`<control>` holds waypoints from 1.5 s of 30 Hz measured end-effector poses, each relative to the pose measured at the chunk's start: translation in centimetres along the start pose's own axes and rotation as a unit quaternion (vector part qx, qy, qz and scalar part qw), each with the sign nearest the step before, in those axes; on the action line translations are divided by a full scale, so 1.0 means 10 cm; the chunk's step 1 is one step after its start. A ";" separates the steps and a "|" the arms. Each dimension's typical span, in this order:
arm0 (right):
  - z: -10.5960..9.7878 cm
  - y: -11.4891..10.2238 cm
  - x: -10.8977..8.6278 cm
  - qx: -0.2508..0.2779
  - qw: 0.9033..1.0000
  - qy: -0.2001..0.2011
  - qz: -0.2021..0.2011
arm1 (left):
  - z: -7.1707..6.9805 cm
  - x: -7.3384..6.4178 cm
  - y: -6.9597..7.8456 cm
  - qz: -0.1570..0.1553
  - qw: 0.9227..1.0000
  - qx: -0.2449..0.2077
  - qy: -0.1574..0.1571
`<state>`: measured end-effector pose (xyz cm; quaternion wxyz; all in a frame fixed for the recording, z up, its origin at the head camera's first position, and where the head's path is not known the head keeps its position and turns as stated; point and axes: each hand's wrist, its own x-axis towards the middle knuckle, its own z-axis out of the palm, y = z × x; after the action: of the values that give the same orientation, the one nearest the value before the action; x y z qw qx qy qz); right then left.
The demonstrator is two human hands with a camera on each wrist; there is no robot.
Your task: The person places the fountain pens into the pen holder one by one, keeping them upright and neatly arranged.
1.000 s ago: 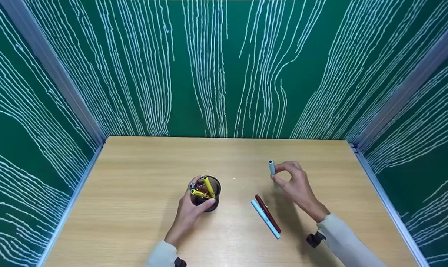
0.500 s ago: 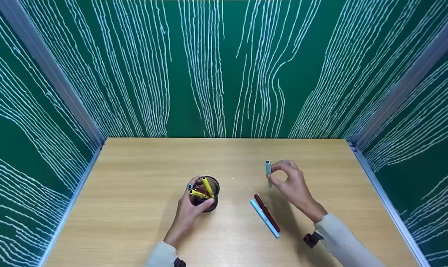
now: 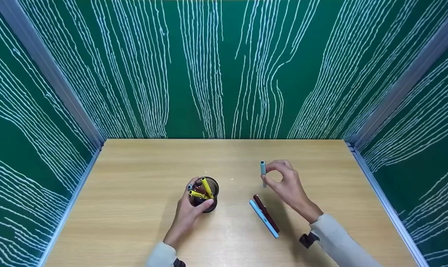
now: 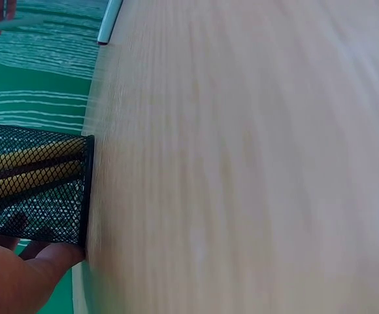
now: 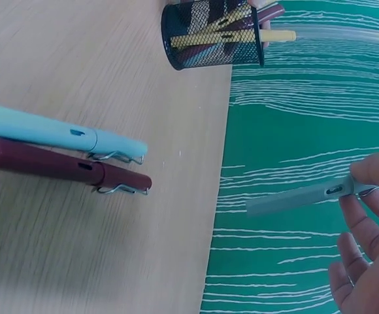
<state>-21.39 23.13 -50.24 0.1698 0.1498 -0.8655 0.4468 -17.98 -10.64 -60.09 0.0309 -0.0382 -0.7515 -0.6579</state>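
Blue pen [image 3: 263,168] held over the table [image 3: 142,185], cup [image 3: 211,208] in the other hand

Right hand [image 3: 288,185] pinches the pale blue pen between thumb and fingertip, close to its clip end, and the remaining fingers are loosely bent away from it. The pen stands near upright, clip end up, its lower end raised clear of the table. It is between the cup and the right edge of the table, nearer the back wall [image 3: 231,111] than the two pens lying down.

Left hand [image 3: 189,207] is curled round the cup, thumb on the near side, fingers round the left and far side. The cup is black mesh and stands upright on the table. Inside it lean two yellow pens [image 3: 206,187], a dark red pen [image 3: 200,189] and a blue one [image 3: 190,187], whose end shows beside the left fingers.

On the wood, right of the cup, a light blue pen [image 3: 264,218] and a second dark red pen [image 3: 266,214] lie slantwise, side by side, metal clips toward the back wall; the light blue is on the left.

Pale sleeves [image 3: 338,237] cover both forearms. Green walls with wavy white lines surround the table's back and sides.
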 end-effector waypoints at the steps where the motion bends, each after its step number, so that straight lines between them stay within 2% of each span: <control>1: 0.01 -0.01 0.00 0.003 1.000 0.000 -0.004 | 0.00 0.00 0.00 0.000 1.000 0.003 0.001; 15: 0.15 -0.14 0.03 0.021 0.999 -0.010 -0.033 | -0.02 0.00 0.03 0.003 1.000 0.018 0.004; 22: 0.26 -0.22 0.06 0.021 0.998 -0.016 -0.062 | -0.01 0.01 0.02 0.003 1.000 0.017 0.003; 31: 0.38 -0.33 0.09 0.032 0.997 -0.048 -0.053 | -0.01 0.02 0.02 0.007 1.000 0.022 0.000; 45: 0.59 -0.47 0.11 0.045 0.993 -0.071 -0.082 | 0.00 0.00 -0.01 -0.001 1.000 0.010 -0.001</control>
<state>-21.43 15.54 -49.61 0.1374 0.2593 -0.8391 0.4581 -18.02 -10.64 -60.14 0.0295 -0.0380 -0.7583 -0.6502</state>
